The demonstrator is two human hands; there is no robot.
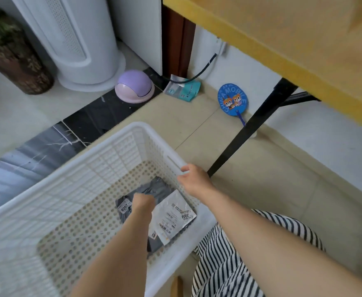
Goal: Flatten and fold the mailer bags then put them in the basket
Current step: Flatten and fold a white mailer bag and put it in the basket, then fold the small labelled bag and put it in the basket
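grey mailer bag flat in basket, lengthwise front-to-back

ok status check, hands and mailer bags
Left hand down in basket, on grey mailer bags. Right hand grips basket rim. Nothing in the way.

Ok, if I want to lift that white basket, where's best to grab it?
Grip the basket by the slot handle under its rim, from outside, where the right hand rests. The opposite side probably has a matching slot; the mesh walls look flimsy.
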